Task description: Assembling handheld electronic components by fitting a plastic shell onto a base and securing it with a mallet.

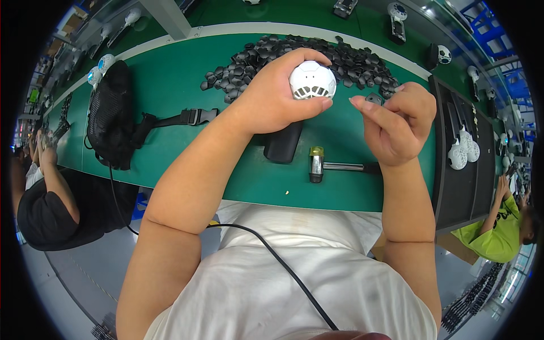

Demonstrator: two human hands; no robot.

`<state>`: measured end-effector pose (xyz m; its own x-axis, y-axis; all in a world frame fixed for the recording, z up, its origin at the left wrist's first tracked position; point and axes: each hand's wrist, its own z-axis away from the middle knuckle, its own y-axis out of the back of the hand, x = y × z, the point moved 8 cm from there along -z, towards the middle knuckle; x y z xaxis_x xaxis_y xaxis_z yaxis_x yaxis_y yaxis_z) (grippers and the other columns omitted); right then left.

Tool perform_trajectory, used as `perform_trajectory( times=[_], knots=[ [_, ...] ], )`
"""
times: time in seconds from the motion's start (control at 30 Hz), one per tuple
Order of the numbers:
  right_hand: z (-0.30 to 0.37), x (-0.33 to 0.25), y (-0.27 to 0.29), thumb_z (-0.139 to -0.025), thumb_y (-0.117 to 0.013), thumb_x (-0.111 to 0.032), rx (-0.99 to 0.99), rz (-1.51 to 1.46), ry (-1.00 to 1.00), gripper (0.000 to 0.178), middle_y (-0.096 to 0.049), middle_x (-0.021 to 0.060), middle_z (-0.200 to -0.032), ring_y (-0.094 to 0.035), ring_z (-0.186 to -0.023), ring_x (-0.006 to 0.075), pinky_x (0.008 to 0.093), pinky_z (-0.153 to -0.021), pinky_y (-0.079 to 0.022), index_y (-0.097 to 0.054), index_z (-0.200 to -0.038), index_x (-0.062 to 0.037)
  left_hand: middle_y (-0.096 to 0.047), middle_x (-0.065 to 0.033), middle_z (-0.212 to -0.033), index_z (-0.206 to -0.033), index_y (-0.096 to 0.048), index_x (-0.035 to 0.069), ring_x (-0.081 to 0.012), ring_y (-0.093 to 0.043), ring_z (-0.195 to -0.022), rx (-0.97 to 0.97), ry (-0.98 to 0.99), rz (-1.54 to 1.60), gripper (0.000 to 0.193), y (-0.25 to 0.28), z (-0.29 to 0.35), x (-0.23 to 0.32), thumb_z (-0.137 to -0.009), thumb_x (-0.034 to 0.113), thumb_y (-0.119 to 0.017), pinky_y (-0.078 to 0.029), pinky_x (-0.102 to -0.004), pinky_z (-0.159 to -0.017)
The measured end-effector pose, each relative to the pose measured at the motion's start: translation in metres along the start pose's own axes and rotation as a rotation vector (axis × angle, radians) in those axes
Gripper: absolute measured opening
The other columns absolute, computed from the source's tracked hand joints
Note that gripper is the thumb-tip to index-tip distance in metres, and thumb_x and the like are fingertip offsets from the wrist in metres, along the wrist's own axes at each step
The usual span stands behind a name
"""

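Note:
My left hand point(277, 90) is wrapped round a white ball-shaped housing point(309, 75) with a soccer-ball pattern and dark slots along its near side. A black block-like part point(283, 144) shows just below that hand; I cannot tell whether it joins the housing. To the right, my right hand point(399, 119) pinches a small dark plastic piece point(374, 99) between thumb and fingers, apart from the housing. Beyond both hands spreads a heap of small black five-sided pieces point(249, 62). A mallet point(317, 164) with a yellow face and a metal shaft lies nearer me on the green table point(238, 175).
At left lie a black mesh bag point(110, 113) and a strap with a buckle point(195, 117). A black tray point(464, 192) at right holds white ball-headed parts point(463, 150). A black cable point(272, 255) crosses my shirt. People sit at both sides, one in a lime-green shirt point(493, 232).

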<state>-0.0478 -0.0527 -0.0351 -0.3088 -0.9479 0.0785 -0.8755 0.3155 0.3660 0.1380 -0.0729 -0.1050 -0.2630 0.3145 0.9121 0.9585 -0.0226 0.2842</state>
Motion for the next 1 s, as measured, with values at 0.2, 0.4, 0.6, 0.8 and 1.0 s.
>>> perform_trajectory(
  times=[0.2,0.4,0.6,0.8,1.0],
  knots=[
    [0.008,0.007,-0.003,-0.073,-0.087,-0.004,0.029,-0.094,0.015,0.02,-0.062,-0.0009,-0.089,-0.053,-0.073,0.0183,0.0344,-0.069,-0.048,-0.073,-0.085,-0.0112,-0.069,-0.0098,-0.115,-0.131,-0.062,0.009,-0.0197,-0.065,-0.095,-0.006,-0.006,-0.006,0.059,-0.001,0.001,0.002,-0.075,0.007,-0.079,-0.053,-0.0302,-0.086],
    [0.014,0.021,-0.02,-0.074,-0.086,-0.003,-0.082,-0.307,-0.336,0.019,-0.065,0.0013,-0.089,-0.056,-0.074,0.0193,0.0319,-0.071,-0.049,-0.072,-0.085,-0.008,-0.071,-0.0108,-0.113,-0.128,-0.063,0.009,-0.0233,-0.067,-0.094,0.007,-0.02,-0.008,0.058,0.0,-0.001,0.001,-0.074,0.014,-0.083,-0.054,-0.0331,-0.086],
    [0.032,0.041,-0.04,-0.076,-0.084,0.001,-0.183,-0.467,-0.753,0.018,-0.066,0.0045,-0.085,-0.058,-0.072,0.0191,0.0275,-0.069,-0.05,-0.069,-0.085,-0.0038,-0.072,-0.0116,-0.112,-0.128,-0.064,0.008,-0.0239,-0.068,-0.093,0.015,0.025,0.063,0.058,0.0,-0.001,-0.008,-0.075,0.016,-0.085,-0.055,-0.0335,-0.086],
    [0.028,0.04,-0.041,-0.083,-0.079,0.001,-0.149,-0.466,-0.598,0.012,-0.067,0.0041,-0.083,-0.058,-0.07,0.0148,0.0257,-0.066,-0.049,-0.068,-0.088,-0.0034,-0.071,-0.0124,-0.113,-0.128,-0.064,0.007,-0.0232,-0.068,-0.094,0.004,0.091,0.157,0.057,0.0,-0.002,-0.013,-0.075,0.015,-0.085,-0.056,-0.0331,-0.087],
    [0.058,0.046,-0.065,-0.093,-0.073,-0.004,-0.246,-1.023,-1.248,0.005,-0.065,0.0026,-0.084,-0.056,-0.072,0.0109,0.0242,-0.066,-0.047,-0.068,-0.094,-0.0042,-0.071,-0.0116,-0.11,-0.127,-0.064,0.007,-0.0221,-0.068,-0.092,0.01,0.019,0.119,0.056,0.0,-0.002,-0.007,-0.076,0.014,-0.084,-0.055,-0.0321,-0.084]
  ],
)
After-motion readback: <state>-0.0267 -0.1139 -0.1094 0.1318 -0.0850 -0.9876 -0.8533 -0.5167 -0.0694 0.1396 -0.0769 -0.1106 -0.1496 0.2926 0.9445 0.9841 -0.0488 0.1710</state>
